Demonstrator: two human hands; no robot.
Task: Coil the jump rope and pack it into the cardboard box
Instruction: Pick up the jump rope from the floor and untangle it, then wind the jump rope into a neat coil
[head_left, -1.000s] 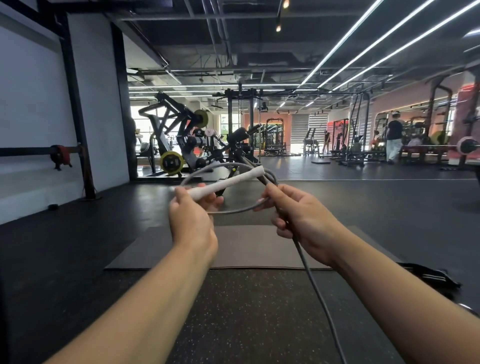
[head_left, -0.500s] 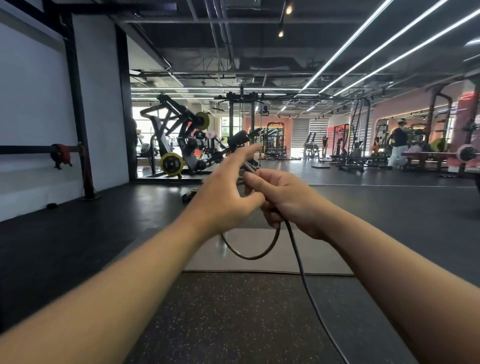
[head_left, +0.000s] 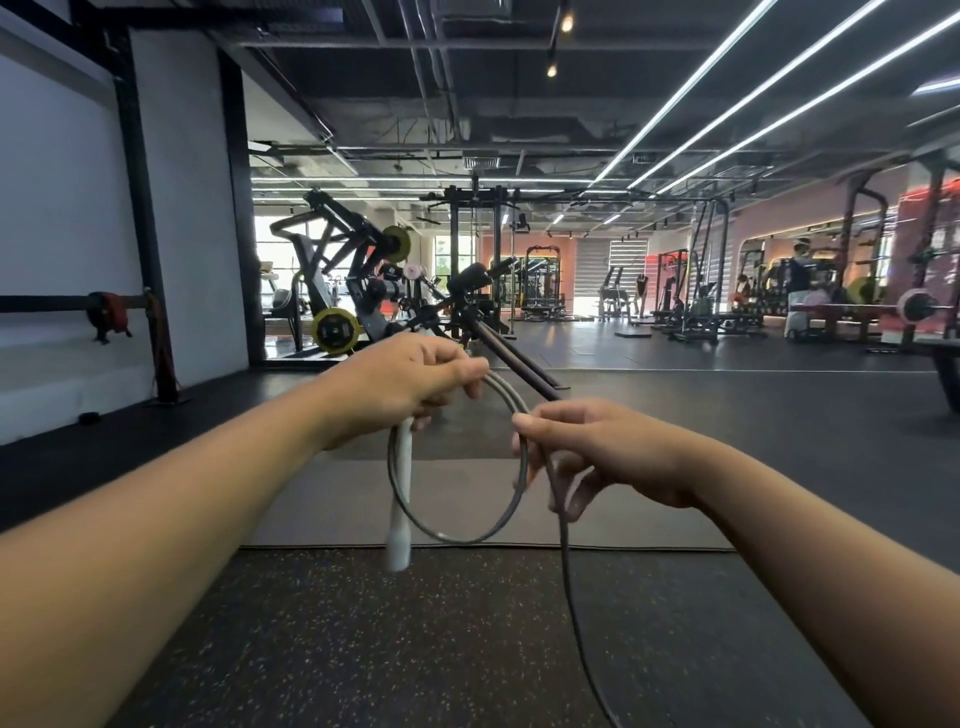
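Note:
A grey jump rope (head_left: 511, 512) forms one round loop between my hands at chest height. Its white handle (head_left: 401, 501) hangs straight down from my left hand (head_left: 410, 382), which is closed on the top of the loop and the handle's upper end. My right hand (head_left: 597, 447) pinches the loop's right side. From that hand the loose rope (head_left: 569, 587) drops to the bottom edge of the view. No cardboard box is in sight.
A grey mat (head_left: 493, 499) lies on the speckled black floor ahead. Weight machines (head_left: 353, 291) and racks stand beyond it. A white wall with a black post (head_left: 150, 260) is on the left. A person (head_left: 797, 291) stands far right by a loaded barbell (head_left: 914, 306).
My left hand turned over, so the white handle swung from level to hanging down. The loop has rounded out and my right hand has slid lower and right along the rope.

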